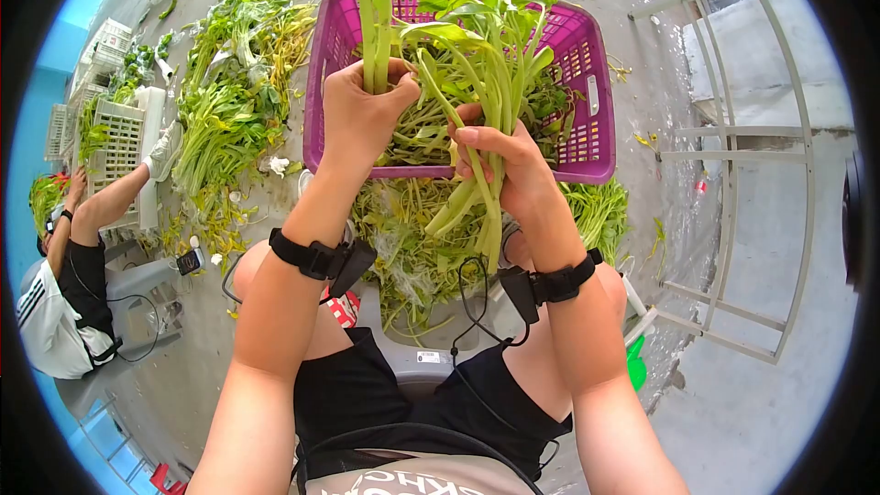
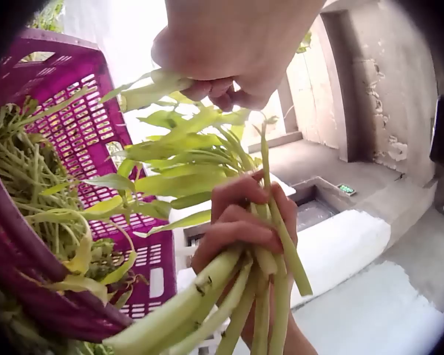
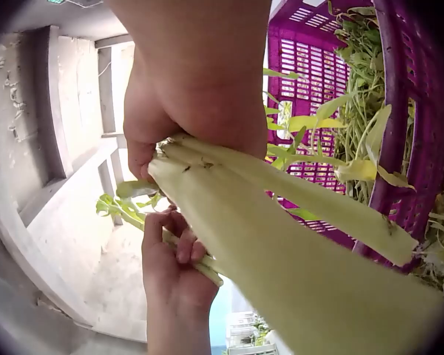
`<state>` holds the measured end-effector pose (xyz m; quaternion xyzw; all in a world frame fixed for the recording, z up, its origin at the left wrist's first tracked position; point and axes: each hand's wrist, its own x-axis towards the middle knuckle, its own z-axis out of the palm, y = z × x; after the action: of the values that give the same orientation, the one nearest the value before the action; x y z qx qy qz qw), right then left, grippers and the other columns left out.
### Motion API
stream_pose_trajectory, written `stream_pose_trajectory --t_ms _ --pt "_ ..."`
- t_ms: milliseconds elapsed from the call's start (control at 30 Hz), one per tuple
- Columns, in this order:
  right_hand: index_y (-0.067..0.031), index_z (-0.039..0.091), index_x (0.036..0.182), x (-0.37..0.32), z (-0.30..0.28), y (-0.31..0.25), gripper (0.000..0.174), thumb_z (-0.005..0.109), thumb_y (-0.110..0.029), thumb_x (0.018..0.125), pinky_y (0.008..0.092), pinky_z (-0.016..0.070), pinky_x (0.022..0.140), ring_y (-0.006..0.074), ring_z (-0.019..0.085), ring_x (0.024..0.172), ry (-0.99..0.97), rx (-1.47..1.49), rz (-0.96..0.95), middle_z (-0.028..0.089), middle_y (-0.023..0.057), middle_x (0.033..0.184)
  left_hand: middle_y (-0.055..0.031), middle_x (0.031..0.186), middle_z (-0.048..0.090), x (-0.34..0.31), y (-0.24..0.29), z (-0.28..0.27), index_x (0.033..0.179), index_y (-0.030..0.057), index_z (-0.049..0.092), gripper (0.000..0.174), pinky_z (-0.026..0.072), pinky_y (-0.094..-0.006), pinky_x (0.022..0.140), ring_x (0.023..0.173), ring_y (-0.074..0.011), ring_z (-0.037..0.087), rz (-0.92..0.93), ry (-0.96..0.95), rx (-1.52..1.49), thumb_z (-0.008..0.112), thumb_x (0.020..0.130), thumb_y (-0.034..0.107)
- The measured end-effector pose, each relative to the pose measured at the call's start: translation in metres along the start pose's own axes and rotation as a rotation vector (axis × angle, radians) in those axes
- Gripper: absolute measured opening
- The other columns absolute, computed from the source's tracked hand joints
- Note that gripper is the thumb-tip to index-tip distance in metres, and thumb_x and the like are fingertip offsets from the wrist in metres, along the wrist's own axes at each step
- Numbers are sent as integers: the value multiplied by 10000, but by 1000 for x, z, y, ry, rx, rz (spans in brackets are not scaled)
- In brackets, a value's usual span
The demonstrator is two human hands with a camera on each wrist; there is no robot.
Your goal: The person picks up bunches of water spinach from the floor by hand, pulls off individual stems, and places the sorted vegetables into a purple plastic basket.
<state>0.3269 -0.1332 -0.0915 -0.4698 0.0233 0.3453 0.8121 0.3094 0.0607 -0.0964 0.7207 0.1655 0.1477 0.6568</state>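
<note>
The left hand [image 1: 367, 105] grips a few thick green stalks [image 1: 375, 27] near their lower ends, held upright over the basket's left part. Close by on the right, the right hand [image 1: 510, 160] has its fingers wrapped round a leafy bunch of stems [image 1: 495, 82], whose cut ends point down toward the lap. In the left wrist view the right hand [image 2: 244, 222] clasps this bunch, with one thin stem lying across it. The right wrist view shows the left hand [image 3: 179, 274] curled round its stalks. Behind both hands, the purple basket [image 1: 600, 142] holds more greens.
Piles of greens [image 1: 225, 128] lie on the floor at left, and loose leaves [image 1: 403, 220] lie below the basket. Another person [image 1: 69, 312] sits at far left beside white crates [image 1: 119, 156]. A metal frame [image 1: 807, 156] stands at right. Wrist cameras and cables hang at both forearms.
</note>
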Motion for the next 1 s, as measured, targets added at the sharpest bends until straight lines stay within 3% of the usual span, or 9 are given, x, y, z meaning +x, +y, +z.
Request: stream_pose_trajectory --t_ms 167,267,300,367,467,567,700,733,1000 --pt "-15 600 1069 -2 -8 -3 375 798 -146 779 280 465 531 108 508 510 -18 6 -33 571 34 770 -34 684 651 14 7 -20 924 -7 692 118 322 -205 397 433 -38 449 -99 199 -55 682 860 92" --pt "-20 599 1074 -1 -13 -8 364 792 -136 788 274 455 522 109 512 515 17 -18 -73 584 38 778 -43 654 616 11 11 -35 832 43 622 131 273 -241 378 393 -59 378 -262 -93 -228 665 870 161" --pt "-23 600 1078 0 -15 -9 357 788 -132 795 267 448 517 110 515 518 42 -17 -89 597 40 785 -43 654 616 3 8 -37 832 43 622 131 273 -241 378 393 -59 378 -258 -100 -230 665 870 161" --pt "-22 610 1066 2 -16 -11 342 791 -127 796 261 439 509 111 519 520 79 -19 -134 612 42 789 -33 608 577 -20 -5 -34 777 65 587 185 268 -249 370 377 -60 371 -535 -164 -374 656 883 200" --pt "-22 630 1039 3 -20 -14 312 800 -119 795 252 428 496 111 531 526 139 -75 -191 635 43 792 3 541 497 -59 -8 -15 742 76 564 242 269 -249 361 366 -66 349 -736 -150 -416 673 894 230" --pt "-16 651 995 5 -19 -14 291 824 -104 778 253 435 493 108 554 542 183 -157 -229 641 41 778 12 547 490 -66 3 -2 745 84 557 269 274 -249 386 377 -71 344 -525 -167 -366 650 933 253" --pt "-38 626 1010 3 -11 -10 304 821 -80 780 244 420 497 96 554 567 140 -294 -198 613 18 780 -12 648 591 -43 12 -2 941 2 706 221 289 -224 389 417 -39 400 -265 -66 -293 730 904 219" --pt "-36 629 1006 2 -9 -9 313 832 -73 770 240 416 492 94 561 576 121 -321 -185 611 13 770 -27 696 639 -38 11 -4 1013 -11 721 243 299 -212 399 440 -33 430 -251 -82 -293 747 894 199" --pt "-35 633 976 2 -1 -6 319 853 -65 748 237 427 487 87 559 578 28 -359 -116 610 1 776 -52 711 653 -23 8 9 1038 -30 702 231 311 -222 387 416 -37 401 -251 -150 -227 711 925 171"
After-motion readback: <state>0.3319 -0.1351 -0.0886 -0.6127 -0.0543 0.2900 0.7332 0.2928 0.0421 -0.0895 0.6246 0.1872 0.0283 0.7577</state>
